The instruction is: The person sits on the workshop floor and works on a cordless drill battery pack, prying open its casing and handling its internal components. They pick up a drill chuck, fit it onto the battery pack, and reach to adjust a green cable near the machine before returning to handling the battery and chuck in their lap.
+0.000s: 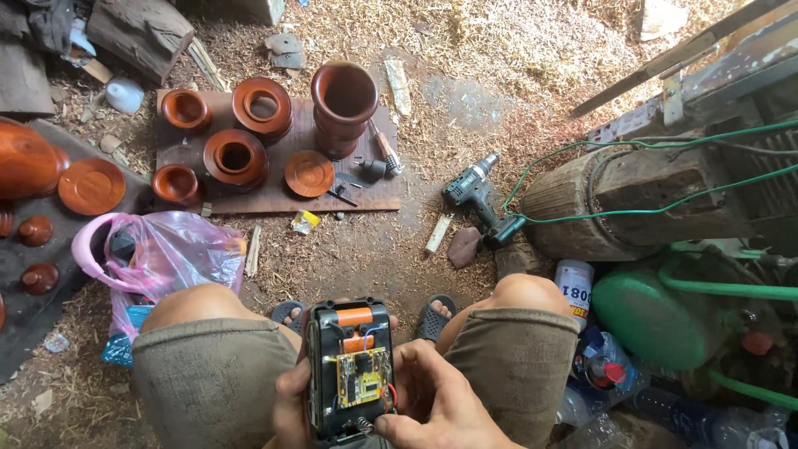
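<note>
Already opened, the battery pack (349,370) shows its circuit board; the left hand (291,407) cradles it. The right hand (432,407) pinches its near edge, casing not refitted.

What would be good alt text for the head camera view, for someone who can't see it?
Seen from above, a seated person's left hand and right hand hold an opened battery pack with its circuit board exposed. On the sawdust-strewn ground ahead lie a cordless drill and turned wooden bowls on a board.
</note>
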